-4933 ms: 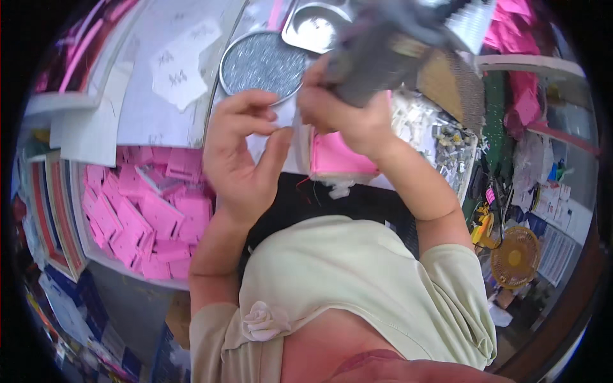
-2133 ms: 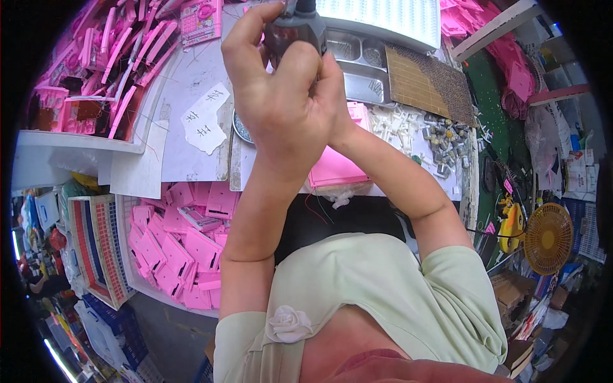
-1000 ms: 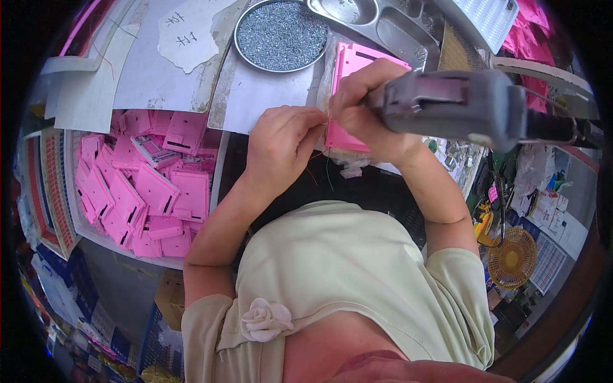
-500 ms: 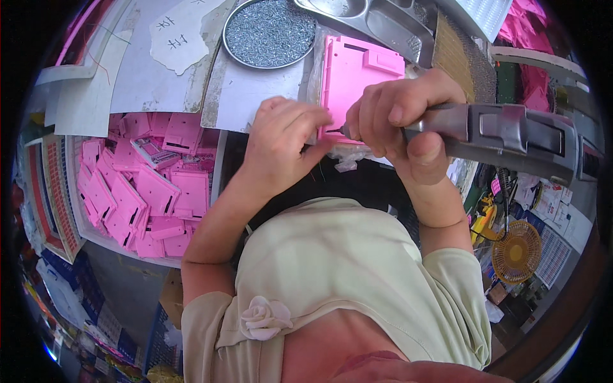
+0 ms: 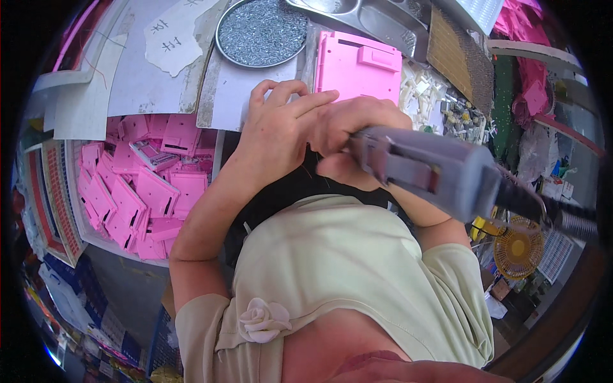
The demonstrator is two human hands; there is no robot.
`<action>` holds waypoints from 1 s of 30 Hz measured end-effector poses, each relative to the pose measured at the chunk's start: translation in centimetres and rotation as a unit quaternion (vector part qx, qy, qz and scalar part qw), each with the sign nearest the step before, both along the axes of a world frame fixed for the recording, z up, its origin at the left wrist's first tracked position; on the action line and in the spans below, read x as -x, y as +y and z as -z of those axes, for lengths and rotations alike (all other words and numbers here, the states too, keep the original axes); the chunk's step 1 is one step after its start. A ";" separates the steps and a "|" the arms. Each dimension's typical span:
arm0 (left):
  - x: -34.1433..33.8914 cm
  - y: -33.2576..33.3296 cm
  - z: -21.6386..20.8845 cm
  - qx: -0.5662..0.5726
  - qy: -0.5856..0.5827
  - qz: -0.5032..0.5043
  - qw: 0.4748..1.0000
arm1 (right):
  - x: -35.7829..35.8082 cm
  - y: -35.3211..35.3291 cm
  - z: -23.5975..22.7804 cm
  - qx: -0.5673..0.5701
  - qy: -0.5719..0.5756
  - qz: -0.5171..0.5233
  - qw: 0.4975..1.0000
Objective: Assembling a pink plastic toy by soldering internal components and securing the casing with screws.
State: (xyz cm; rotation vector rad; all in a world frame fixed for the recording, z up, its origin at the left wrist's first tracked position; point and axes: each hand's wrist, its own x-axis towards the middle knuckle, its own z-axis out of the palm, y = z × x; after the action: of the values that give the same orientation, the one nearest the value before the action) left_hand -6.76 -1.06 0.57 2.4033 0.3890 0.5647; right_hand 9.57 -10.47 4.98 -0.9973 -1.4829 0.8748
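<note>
A pink plastic casing [image 5: 357, 70] with a raised rectangular block lies on the worktop in front of me. My right hand [image 5: 357, 124] is wrapped round a grey electric screwdriver [image 5: 440, 169], its cable running off to the right. The tool's bit is hidden behind my fingers at the casing's near edge. My left hand [image 5: 274, 131] rests against the casing's near left corner, touching my right hand. Its fingers are apart, one stretched across the casing; the thumb is hidden. Left of the casing sits a round metal dish [image 5: 262, 35] full of small screws.
A metal tray with compartments [image 5: 389, 25] stands behind the casing. Small white plastic parts [image 5: 421, 92] are heaped to its right, beside a piece of brown cardboard [image 5: 456, 54]. A bin of pink casings [image 5: 143, 198] is at my left. A yellow basket [image 5: 518, 252] stands lower right.
My right hand has moved left and nearer to me with the screwdriver, which has swung so its back end points lower right. My left hand's fingers have spread over the casing's corner.
</note>
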 end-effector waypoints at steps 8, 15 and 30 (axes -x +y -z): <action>-3.7 -0.1 -1.4 -0.010 -0.024 0.039 0.999 | -10.4 -2.7 -6.0 -0.080 0.112 0.146 0.980; -9.0 -1.3 -0.3 -0.125 0.007 0.059 0.990 | -13.3 -3.7 -0.5 -0.099 0.195 0.218 0.951; -9.4 -1.6 -0.4 -0.105 0.030 0.045 0.993 | -13.0 -1.5 0.6 -0.036 0.073 0.206 0.975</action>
State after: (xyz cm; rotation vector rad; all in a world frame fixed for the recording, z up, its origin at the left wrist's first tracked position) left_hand 2.60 -2.66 0.98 2.6302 0.2543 0.5169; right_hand 22.61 -11.98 4.41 -1.1107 -1.1190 0.5759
